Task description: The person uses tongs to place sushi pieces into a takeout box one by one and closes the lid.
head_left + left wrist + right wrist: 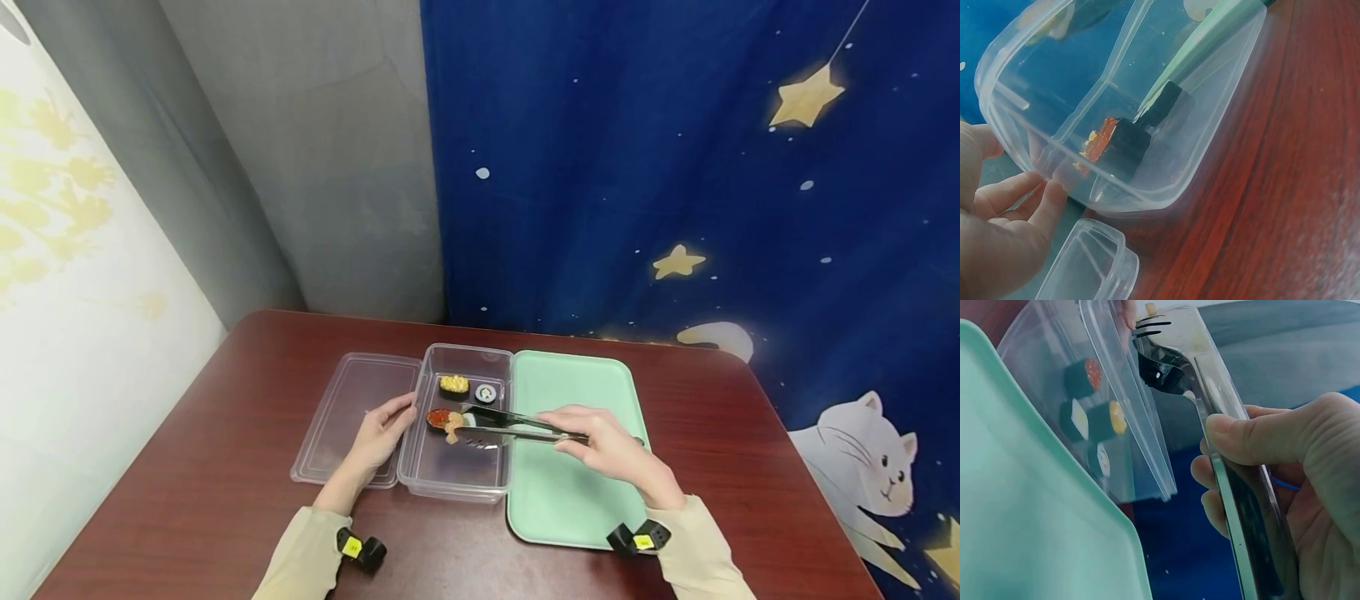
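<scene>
My left hand (384,435) pinches the left rim of a clear plastic container (457,482). My right hand (606,446) grips metal tongs (525,434) whose tips reach over the container. A sushi piece with a tan topping (453,423) shows at the tong tips, largely hidden by them. Inside the container sit a sushi with red roe (1093,374), one with a yellow topping (453,385), a small round roll (485,393) and a white-topped roll (1079,419). The slotted tong ends show close up in the right wrist view.
A mint green tray (573,508) lies right of the container, under the right forearm. The clear lid (337,433) lies flat to its left on the brown wooden table (195,483). Grey and blue curtains (555,167) hang behind the table.
</scene>
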`<state>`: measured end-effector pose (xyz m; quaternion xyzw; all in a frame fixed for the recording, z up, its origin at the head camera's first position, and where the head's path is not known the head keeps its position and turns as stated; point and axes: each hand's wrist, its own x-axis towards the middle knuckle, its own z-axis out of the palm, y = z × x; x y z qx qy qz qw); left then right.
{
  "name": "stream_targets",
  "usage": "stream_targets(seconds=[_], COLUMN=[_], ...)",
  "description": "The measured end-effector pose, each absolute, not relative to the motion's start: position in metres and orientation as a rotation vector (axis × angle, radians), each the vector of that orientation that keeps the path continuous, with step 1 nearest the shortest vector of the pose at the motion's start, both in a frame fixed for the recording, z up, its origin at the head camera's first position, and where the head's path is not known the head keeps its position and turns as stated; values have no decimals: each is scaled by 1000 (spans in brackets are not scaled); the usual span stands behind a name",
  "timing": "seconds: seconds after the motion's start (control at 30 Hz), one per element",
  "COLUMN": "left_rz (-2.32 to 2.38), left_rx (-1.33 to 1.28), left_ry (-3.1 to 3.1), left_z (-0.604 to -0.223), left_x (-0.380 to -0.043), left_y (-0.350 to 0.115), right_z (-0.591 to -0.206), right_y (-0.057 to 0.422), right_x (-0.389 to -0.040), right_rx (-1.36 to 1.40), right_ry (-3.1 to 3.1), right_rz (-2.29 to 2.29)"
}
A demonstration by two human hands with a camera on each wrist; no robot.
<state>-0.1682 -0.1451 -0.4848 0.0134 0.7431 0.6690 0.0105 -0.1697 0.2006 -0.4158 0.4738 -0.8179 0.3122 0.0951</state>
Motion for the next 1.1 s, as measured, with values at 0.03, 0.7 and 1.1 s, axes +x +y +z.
stream_targets(seconds=[0.03,0.7,1.1], left_rz=[2089,2092,2084], left_rx=[43,54,42], left_ry=[2320,2284,2292], left_z=[-485,-483,-482], left_x=[-168,-167,-166], left_y=[-145,-145,-145], right_z=[-417,-406,-390], right_y=[197,157,142], right_x=[-171,-172,-164], right_rx=[1413,1521,1484], right_ry=[-2430,-2735,-2819], right_rz=[914,685,463])
